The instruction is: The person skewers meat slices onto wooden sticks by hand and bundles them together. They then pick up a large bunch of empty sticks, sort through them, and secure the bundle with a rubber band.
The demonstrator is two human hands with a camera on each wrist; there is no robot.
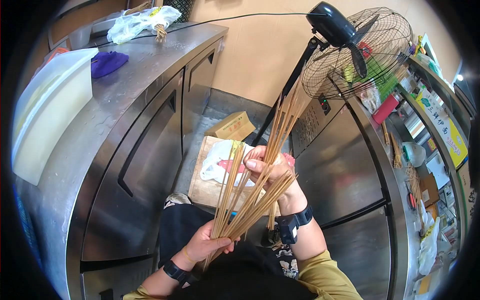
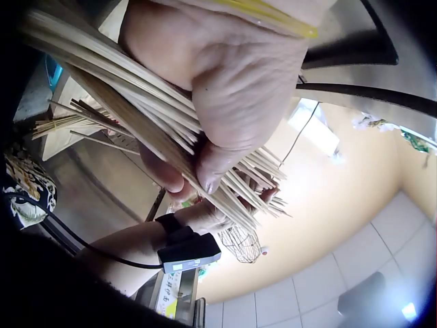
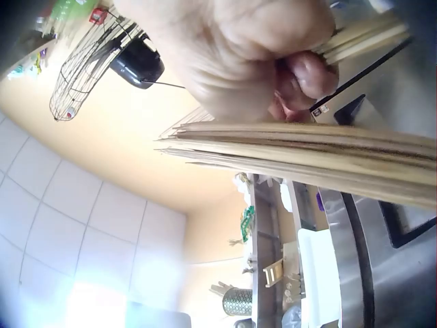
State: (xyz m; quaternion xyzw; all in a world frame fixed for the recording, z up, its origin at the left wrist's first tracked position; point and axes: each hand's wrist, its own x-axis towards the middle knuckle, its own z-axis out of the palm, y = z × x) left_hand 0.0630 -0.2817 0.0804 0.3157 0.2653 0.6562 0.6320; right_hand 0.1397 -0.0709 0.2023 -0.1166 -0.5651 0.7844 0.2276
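Note:
My left hand grips a fanned bunch of bamboo skewers low down, with the thumb laid across them. In the left wrist view their pale shafts run under the thumb. Above and to the right, my right hand holds a second bunch of skewers, which points up toward the fan. Its fingers are curled around these sticks, and the two bunches overlap in the head view. Seen from the right wrist, the left hand's skewers pass close below the curled right fingers, pointed tips outward.
A wooden board with a white plastic bag lies low in front, before a cardboard box. Steel counters flank both sides. On the left counter stands a white bin. A black fan stands at the back right.

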